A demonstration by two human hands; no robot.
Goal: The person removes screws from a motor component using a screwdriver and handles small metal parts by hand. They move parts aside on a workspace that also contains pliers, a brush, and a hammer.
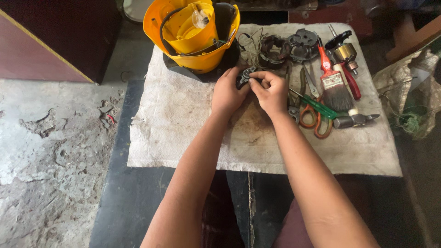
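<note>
Ridged dark metal part (246, 76), both hands (250, 92)

Soft, even daylight fills the frame, brightest on the pale cloth (183, 128) at centre and the grey concrete floor (41, 151) at lower left. The corners fall darker, especially the upper left and lower right. Shadows are faint and short. Focus is fairly sharp centrally, with slight wide-angle stretching toward the edges.

Cracked, pitted grey concrete floor (50, 151) at left. Dark maroon wooden cabinet (55, 36) upper left. Low dark work surface (133, 202) under stained off-white cloth (174, 124). Soft daylight.
</note>
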